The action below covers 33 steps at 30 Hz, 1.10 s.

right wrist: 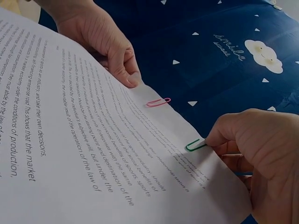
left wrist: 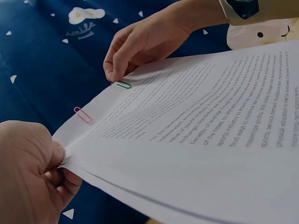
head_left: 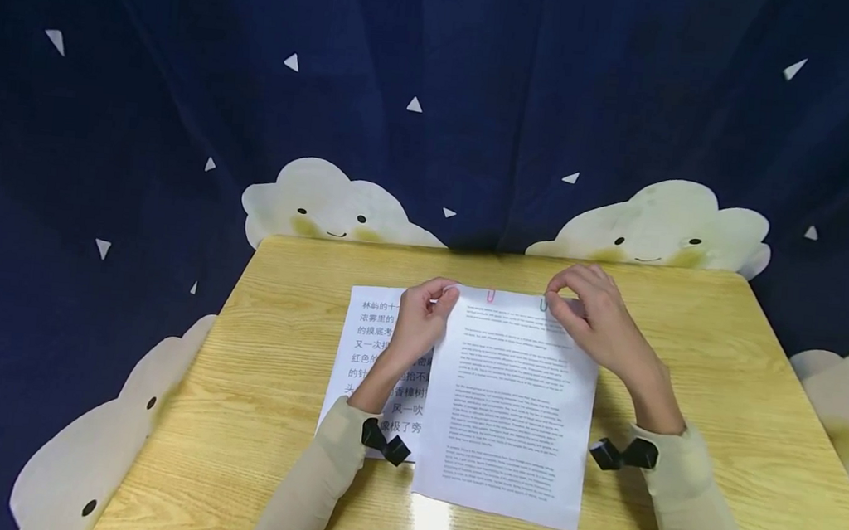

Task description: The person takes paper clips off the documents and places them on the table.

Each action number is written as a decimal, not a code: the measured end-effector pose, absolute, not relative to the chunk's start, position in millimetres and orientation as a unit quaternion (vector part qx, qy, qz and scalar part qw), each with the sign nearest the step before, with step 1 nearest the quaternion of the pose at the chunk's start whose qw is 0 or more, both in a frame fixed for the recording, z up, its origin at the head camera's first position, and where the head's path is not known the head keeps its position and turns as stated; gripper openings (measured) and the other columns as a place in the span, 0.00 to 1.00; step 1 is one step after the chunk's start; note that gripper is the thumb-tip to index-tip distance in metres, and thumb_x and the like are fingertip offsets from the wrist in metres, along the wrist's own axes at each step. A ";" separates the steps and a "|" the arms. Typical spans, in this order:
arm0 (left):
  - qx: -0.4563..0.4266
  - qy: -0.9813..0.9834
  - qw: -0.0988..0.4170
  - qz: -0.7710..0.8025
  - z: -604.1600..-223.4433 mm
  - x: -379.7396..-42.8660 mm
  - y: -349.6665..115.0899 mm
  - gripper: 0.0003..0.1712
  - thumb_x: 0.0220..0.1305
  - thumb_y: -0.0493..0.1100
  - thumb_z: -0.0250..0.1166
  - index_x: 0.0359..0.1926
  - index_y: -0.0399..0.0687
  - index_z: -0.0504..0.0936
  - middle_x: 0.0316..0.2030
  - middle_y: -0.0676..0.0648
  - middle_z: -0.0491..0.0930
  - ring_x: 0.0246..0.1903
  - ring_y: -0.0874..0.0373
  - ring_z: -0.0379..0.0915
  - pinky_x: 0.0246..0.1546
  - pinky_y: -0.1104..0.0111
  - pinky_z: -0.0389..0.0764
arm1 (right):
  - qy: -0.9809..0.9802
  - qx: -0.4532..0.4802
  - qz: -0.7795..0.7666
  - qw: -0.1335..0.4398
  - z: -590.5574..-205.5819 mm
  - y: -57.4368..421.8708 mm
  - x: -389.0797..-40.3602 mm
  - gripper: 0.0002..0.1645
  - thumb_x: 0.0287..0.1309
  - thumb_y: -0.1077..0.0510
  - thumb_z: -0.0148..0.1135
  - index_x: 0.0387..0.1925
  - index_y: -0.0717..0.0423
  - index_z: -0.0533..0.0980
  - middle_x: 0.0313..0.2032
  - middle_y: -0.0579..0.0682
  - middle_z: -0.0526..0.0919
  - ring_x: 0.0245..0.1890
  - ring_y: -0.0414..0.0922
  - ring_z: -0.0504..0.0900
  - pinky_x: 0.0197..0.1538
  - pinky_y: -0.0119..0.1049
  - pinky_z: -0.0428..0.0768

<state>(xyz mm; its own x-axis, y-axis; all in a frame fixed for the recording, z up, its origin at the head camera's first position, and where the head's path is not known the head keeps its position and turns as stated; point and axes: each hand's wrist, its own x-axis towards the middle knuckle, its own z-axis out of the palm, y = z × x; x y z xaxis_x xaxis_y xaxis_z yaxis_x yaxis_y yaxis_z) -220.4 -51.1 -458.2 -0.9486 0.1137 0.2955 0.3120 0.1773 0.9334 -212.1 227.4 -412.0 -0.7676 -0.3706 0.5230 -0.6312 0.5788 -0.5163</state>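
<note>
White paper, covered in small English print: a set of printed sheets (head_left: 505,421) held at a tilt above a wood-grain surface (head_left: 694,361), more than one layer showing along the side edge in the left wrist view. Hard to tell whether resting on the surface along the bottom. On the top edge of the printed sheets, two clips: a pink paper clip (left wrist: 83,115) nearer the left corner, a green paper clip (left wrist: 123,85) farther to the right.

At the top left corner of the printed sheets, the left hand (head_left: 423,319), clamped on the paper between thumb and fingers, just beside the pink paper clip but apart from it. At the right part of the same edge, the right hand (head_left: 596,316), thumb and fingertips together on the outer end of the green paper clip.

Left of the printed sheets and partly beneath them, flat on the surface, a page with large Chinese characters (head_left: 358,351), crossed by the left forearm. Below the hands, on either side of the printed sheets, cream sleeves (head_left: 704,512), with a black device (head_left: 396,451) at each cuff. Beyond the printed sheets, a navy curtain (head_left: 486,53) with white triangles and smiling clouds (head_left: 667,226).
</note>
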 end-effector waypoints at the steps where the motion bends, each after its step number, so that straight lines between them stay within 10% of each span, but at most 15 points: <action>1: -0.139 -0.763 0.079 -0.626 -458.3 -220.5 -51.3 0.11 0.78 0.36 0.59 0.48 0.36 0.87 0.32 0.41 0.86 0.15 0.62 0.71 0.14 0.74 0.67 | -0.870 0.288 0.357 0.183 -411.8 227.0 -212.3 0.02 0.69 0.63 0.64 0.37 0.55 0.80 0.40 0.52 0.84 0.50 0.53 0.74 0.56 0.53 0.65; 33: -0.155 -0.762 0.090 -0.622 -460.9 -221.9 -51.3 0.11 0.78 0.36 0.59 0.48 0.34 0.87 0.32 0.39 0.87 0.13 0.63 0.69 0.13 0.74 0.65 | -0.859 0.295 0.363 0.211 -410.4 225.5 -212.6 0.03 0.67 0.65 0.63 0.36 0.56 0.79 0.38 0.51 0.83 0.45 0.54 0.76 0.53 0.44 0.68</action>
